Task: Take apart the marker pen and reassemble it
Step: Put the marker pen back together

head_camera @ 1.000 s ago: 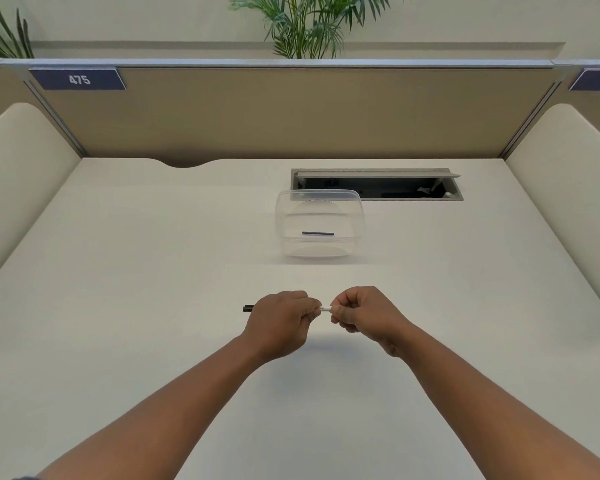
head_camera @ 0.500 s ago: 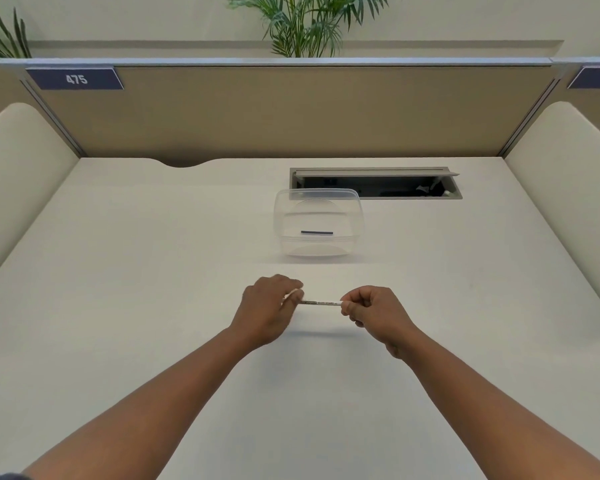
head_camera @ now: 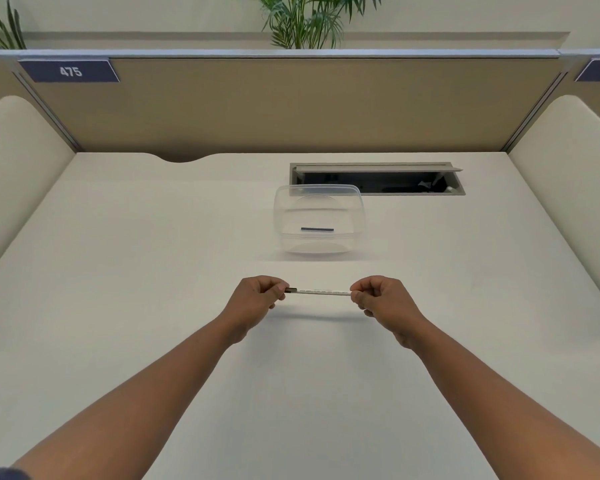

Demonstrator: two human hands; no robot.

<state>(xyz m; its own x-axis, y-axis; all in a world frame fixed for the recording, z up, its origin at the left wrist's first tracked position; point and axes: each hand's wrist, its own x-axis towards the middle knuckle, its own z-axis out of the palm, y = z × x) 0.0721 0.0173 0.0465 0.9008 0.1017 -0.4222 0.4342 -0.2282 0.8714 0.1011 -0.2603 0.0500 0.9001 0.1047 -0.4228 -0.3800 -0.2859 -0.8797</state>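
A thin white marker pen (head_camera: pixel 321 292) with small print on its barrel hangs level just above the desk, stretched between my two hands. My left hand (head_camera: pixel 257 299) pinches its left end, where a short dark piece (head_camera: pixel 290 290) shows at my fingertips. My right hand (head_camera: pixel 381 299) pinches the right end, which is hidden in my fingers. Beyond the pen stands a clear plastic container (head_camera: pixel 359 216) with one dark, slim pen part (head_camera: pixel 317 229) lying flat inside it.
An open cable hatch (head_camera: pixel 378 168) is sunk into the white desk behind the container. Tan partition walls with a "475" label (head_camera: pixel 70 71) close the back, and cream padded side panels (head_camera: pixel 14 161) stand at left and right.
My hands have drawn apart sideways and moved a little away from me. Much more of the white barrel shows between them, and the dark tip left of my left fist is gone from view.
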